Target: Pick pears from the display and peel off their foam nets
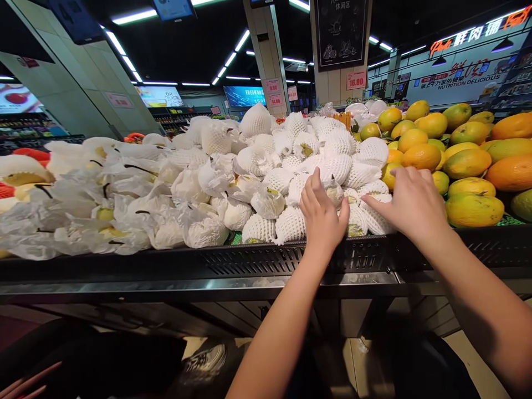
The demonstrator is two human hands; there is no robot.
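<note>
A heap of fruit in white foam net sleeves [324, 160] fills the middle of a shop display. My left hand [322, 213] lies on the front row of the heap, fingers together and bent over one netted fruit [334, 191]. My right hand [411, 202] rests flat on the netted fruit at the heap's right edge, fingers stretched toward the left, beside the mangoes [465, 160]. Neither hand lifts anything.
Fruit wrapped in white paper [124, 194] covers the left part of the display. Yellow-green mangoes pile up at the right. A black perforated rim [249, 257] runs along the front of the stand. Price signs [356, 80] and pillars stand behind. A shoe [205, 360] shows on the floor below.
</note>
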